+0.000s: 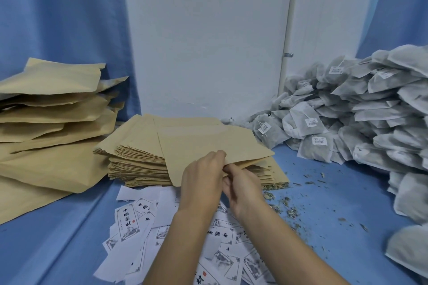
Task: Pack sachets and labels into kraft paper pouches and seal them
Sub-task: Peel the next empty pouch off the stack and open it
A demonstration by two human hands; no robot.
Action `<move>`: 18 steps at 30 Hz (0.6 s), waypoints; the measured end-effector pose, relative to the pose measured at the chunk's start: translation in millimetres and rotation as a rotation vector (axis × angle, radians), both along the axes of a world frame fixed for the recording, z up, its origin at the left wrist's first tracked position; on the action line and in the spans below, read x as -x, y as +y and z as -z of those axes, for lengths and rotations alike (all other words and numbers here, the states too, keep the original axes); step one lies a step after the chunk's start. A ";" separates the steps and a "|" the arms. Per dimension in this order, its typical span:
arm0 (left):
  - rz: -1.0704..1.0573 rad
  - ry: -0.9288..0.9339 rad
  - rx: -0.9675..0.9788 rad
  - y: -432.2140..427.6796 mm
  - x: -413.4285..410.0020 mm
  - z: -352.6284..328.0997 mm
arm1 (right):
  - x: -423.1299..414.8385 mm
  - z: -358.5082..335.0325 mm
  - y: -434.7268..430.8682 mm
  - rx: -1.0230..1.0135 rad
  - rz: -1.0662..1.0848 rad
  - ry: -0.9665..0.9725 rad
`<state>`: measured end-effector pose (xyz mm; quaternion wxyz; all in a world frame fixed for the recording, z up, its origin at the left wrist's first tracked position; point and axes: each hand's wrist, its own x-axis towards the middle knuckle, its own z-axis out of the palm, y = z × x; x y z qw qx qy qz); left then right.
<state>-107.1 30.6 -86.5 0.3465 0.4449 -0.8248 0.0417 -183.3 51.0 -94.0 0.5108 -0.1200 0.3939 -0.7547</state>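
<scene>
One lifted pouch (208,141), one pouch stack (139,162), one pouch pile (46,111), countless sachets (370,109) and labels (128,222).

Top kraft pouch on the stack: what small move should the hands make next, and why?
Probably lift the top kraft pouch off the stack and spread its mouth: the left hand and right hand both pinch its raised near edge, while sachets and labels lie unpicked.
</scene>
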 end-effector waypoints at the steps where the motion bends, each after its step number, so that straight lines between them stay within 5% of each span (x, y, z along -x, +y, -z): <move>1: 0.014 0.005 0.032 0.0 -1.6 0.9 | 0.1 1.5 -0.5 -0.013 0.003 0.002; 5: -0.091 0.004 0.105 -11.5 -24.6 -0.6 | 17.8 1.5 -4.1 -0.108 0.120 0.016; 12: -0.240 0.062 -0.074 -14.8 -30.5 3.8 | 32.2 -1.6 -4.2 -0.059 0.243 -0.005; 16: -0.187 0.108 -0.100 -9.4 -13.0 4.6 | 24.9 -5.8 -3.8 0.051 0.074 0.444; 18: -0.034 0.295 -0.186 -2.4 -1.8 1.9 | 13.8 -9.6 -2.4 0.211 -0.008 0.761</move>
